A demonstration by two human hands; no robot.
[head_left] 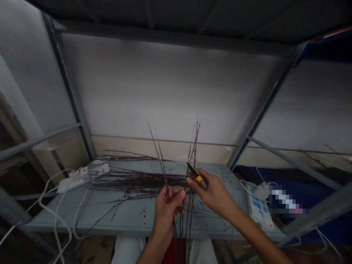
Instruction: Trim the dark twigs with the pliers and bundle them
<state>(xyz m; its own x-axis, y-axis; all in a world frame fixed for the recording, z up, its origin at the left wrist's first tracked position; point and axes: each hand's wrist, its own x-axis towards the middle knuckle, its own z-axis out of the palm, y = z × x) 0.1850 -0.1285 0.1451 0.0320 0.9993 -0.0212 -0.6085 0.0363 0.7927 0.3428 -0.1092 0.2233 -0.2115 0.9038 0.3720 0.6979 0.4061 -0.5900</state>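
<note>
A grey steel shelving rack point(264, 106) frames the view, with a white wall panel point(165, 91) behind it. Its grey metal shelf point(129, 229) carries a loose pile of thin, dark, dry twigs point(137, 181), laid lengthwise with their tips spread, and small broken bits are scattered around them. White cables point(56, 227) run down from a white power strip point(82, 176) at the shelf's left end, and a white socket board with blue switches point(258, 207) sits beyond its right edge, beside dark blue fabric point(321, 227).

Above the shelf's front edge, the person's hands work close together. The left hand point(165, 216) is half curled, palm turned up, its fingers closed around a few long upright twigs point(192, 154). Held this way, the stems seem kept apart from the pile. The right hand point(211, 194) is closed firmly around a short yellow-and-black tool point(198, 178). Its dark tip points up and away, just beside the stems, perhaps placed to reach them.
</note>
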